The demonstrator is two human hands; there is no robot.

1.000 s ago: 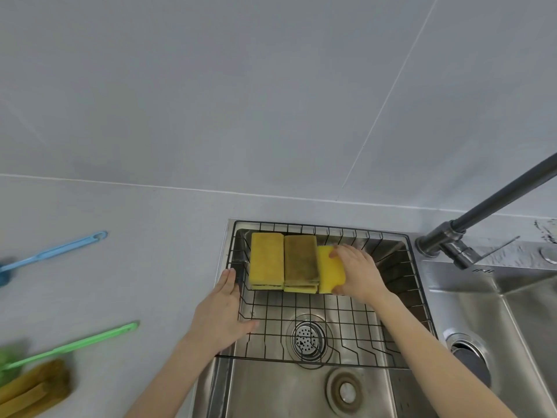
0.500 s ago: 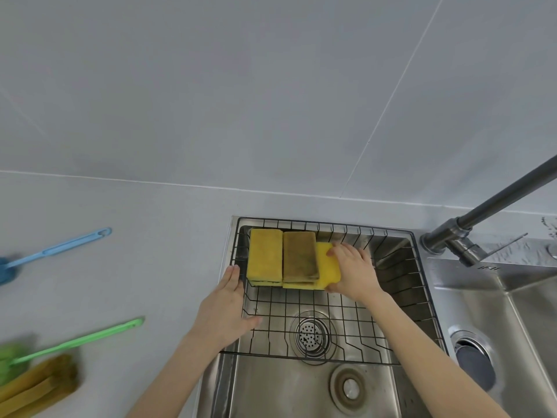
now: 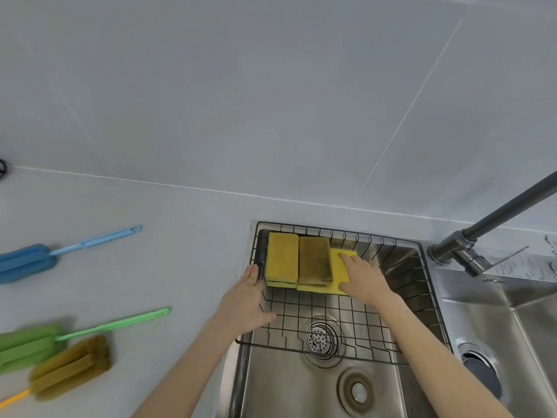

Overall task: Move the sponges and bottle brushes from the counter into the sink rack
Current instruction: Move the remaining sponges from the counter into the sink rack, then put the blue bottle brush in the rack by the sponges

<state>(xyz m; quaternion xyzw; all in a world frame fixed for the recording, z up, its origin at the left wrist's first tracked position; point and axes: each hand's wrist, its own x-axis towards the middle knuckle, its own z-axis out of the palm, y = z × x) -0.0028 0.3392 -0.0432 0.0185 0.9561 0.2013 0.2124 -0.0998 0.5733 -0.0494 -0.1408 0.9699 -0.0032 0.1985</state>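
Note:
A black wire sink rack (image 3: pixel 331 232) sits in the left sink basin. At its back left lie a yellow-topped sponge (image 3: pixel 283 256) and a brown-topped sponge (image 3: pixel 315 257), each on top of another sponge. A plain yellow sponge (image 3: pixel 339 262) lies flat to their right, with my right hand (image 3: pixel 364 279) spread on top of it. My left hand (image 3: pixel 241 303) rests flat on the rack's left rim, its thumb over the wires. Three bottle brushes lie on the counter at the left: blue (image 3: pixel 27 262), green (image 3: pixel 27 345) and ochre (image 3: pixel 69 368).
A dark faucet (image 3: pixel 470 245) rises at the right between the two basins. The drain strainer (image 3: pixel 321 339) shows under the rack's front half. A second steel basin (image 3: pixel 512 342) lies at the right. Grey tiled wall stands behind the counter.
The yellow sponge, held tilted on its edge by my right hand, now lies flat in the rack under that hand. My left hand has stayed on the rim.

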